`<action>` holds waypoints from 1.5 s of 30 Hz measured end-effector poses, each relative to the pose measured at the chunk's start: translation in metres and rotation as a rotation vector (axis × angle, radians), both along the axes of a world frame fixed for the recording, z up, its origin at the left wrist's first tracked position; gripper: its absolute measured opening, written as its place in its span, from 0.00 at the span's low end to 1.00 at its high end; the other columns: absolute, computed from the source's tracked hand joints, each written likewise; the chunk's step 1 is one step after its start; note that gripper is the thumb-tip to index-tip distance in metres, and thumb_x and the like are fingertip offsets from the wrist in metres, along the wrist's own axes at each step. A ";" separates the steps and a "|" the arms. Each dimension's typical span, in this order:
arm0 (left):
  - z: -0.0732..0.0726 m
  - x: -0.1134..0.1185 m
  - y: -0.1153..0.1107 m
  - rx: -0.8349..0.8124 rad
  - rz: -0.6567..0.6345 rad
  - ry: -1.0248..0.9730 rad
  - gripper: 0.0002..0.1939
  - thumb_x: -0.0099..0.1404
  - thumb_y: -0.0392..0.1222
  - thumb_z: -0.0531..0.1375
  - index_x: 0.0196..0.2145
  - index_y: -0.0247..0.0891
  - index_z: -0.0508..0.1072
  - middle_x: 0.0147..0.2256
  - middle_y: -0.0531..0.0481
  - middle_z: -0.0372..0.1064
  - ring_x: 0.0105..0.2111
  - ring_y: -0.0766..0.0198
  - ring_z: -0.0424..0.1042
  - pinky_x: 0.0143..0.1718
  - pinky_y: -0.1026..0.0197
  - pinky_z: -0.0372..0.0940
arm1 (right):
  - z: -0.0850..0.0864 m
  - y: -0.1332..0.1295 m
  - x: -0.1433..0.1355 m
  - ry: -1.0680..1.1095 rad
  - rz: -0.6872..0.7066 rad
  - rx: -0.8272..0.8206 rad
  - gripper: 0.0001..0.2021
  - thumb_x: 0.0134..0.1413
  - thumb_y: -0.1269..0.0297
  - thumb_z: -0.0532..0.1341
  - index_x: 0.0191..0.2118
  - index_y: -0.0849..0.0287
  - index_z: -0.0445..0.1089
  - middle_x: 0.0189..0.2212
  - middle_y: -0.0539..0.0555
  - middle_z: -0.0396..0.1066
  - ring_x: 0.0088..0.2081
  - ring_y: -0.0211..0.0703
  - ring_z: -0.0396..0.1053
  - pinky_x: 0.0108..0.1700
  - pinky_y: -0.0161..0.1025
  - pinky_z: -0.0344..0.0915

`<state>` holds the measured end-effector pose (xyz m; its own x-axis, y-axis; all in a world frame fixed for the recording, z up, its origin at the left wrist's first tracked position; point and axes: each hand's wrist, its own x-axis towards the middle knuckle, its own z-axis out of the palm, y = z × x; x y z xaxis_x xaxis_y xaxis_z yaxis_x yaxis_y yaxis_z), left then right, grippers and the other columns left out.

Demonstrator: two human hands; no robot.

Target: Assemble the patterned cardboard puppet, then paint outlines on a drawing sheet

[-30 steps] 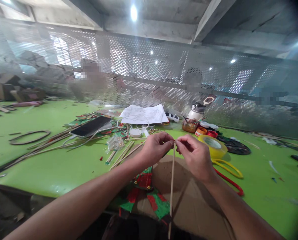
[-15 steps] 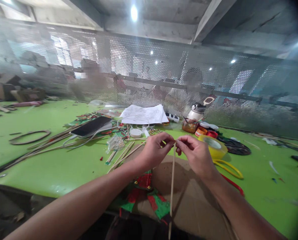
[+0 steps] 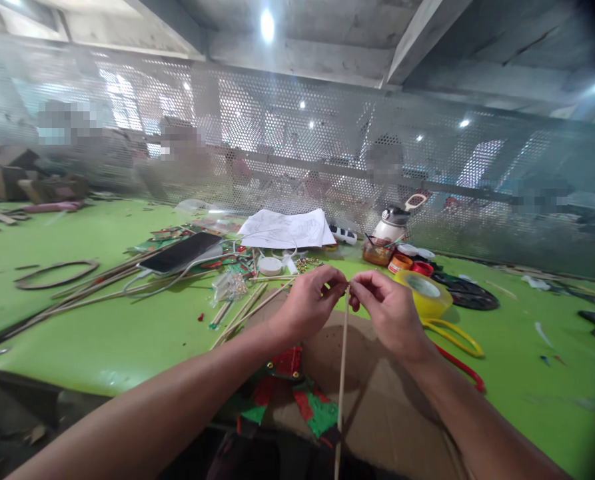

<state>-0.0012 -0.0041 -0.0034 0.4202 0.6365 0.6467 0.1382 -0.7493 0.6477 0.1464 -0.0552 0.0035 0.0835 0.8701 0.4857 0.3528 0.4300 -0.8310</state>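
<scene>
Left hand [image 3: 307,301] and right hand [image 3: 393,312] hold a stick [image 3: 343,367], grip pinched; markings on paper [image 3: 286,228] unreadable.

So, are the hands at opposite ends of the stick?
No, the left hand and right hand are both at the top of the thin wooden stick.

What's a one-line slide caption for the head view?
Left hand and right hand close together at the top of a thin pale stick, over brown cardboard at a green table.

Ceiling lights [image 3: 267,25] glare overhead (right edge darkly vignetted).
</scene>
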 end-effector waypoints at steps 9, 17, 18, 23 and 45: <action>-0.001 0.000 0.002 0.005 0.002 0.033 0.04 0.62 0.32 0.56 0.29 0.33 0.68 0.26 0.52 0.66 0.26 0.70 0.63 0.27 0.67 0.58 | -0.001 0.000 0.002 -0.124 -0.026 0.034 0.09 0.57 0.60 0.59 0.33 0.61 0.66 0.22 0.49 0.67 0.24 0.35 0.65 0.28 0.33 0.62; -0.002 -0.001 0.000 0.224 0.075 0.059 0.05 0.64 0.32 0.53 0.30 0.33 0.67 0.27 0.50 0.66 0.27 0.69 0.63 0.29 0.65 0.58 | -0.001 -0.001 -0.001 0.000 0.009 -0.020 0.09 0.55 0.60 0.60 0.32 0.61 0.66 0.22 0.49 0.67 0.23 0.35 0.65 0.27 0.33 0.63; -0.001 -0.001 -0.001 0.214 0.067 0.055 0.05 0.64 0.32 0.53 0.31 0.33 0.67 0.27 0.50 0.66 0.27 0.69 0.63 0.29 0.65 0.59 | -0.001 -0.002 -0.001 0.019 0.012 -0.014 0.09 0.55 0.60 0.61 0.32 0.61 0.66 0.22 0.49 0.67 0.24 0.35 0.65 0.27 0.33 0.63; 0.002 0.001 -0.003 0.054 -0.004 0.000 0.06 0.64 0.37 0.54 0.31 0.34 0.69 0.26 0.50 0.67 0.25 0.70 0.64 0.26 0.67 0.60 | 0.003 -0.001 0.001 0.058 0.008 0.017 0.08 0.55 0.61 0.61 0.32 0.61 0.68 0.21 0.48 0.67 0.23 0.34 0.65 0.27 0.32 0.63; -0.002 0.005 0.002 -0.248 -0.155 -0.090 0.08 0.63 0.41 0.56 0.33 0.32 0.71 0.26 0.50 0.68 0.24 0.71 0.63 0.24 0.67 0.58 | 0.000 -0.001 0.000 -0.019 -0.075 0.063 0.08 0.57 0.60 0.59 0.33 0.61 0.67 0.21 0.48 0.65 0.23 0.35 0.63 0.26 0.32 0.61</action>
